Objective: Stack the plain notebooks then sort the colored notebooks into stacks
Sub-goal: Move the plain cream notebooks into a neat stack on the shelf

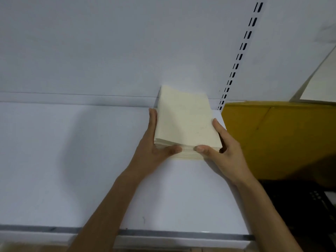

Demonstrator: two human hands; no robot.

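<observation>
**Cream notebooks held square on a white shelf**

Cream-coloured plain notebooks (185,120) sit in one stack on the white shelf (72,160), toward its right end and close to the back wall (109,42). The top cover is bare and unmarked, and the page edges show along the near side.

Both hands bracket the stack from the near corners. The left hand (152,153) lies along the left side with its fingers (152,120) straight against the edge, and its thumb (174,149) presses on the near edge. The right hand (225,153) mirrors it: the forefinger (218,126) runs straight up the right side and the thumb (201,148) presses the near edge, its tip just beside the left thumb. Neither hand is clenched; both rest flat against the stack. The other right fingers are tucked behind the corner and hard to make out.

Just right of the stack stands a yellow cardboard box (281,139). A slotted metal strip (241,50) runs up the wall behind. A dark crate (309,206) sits low on the right.
</observation>
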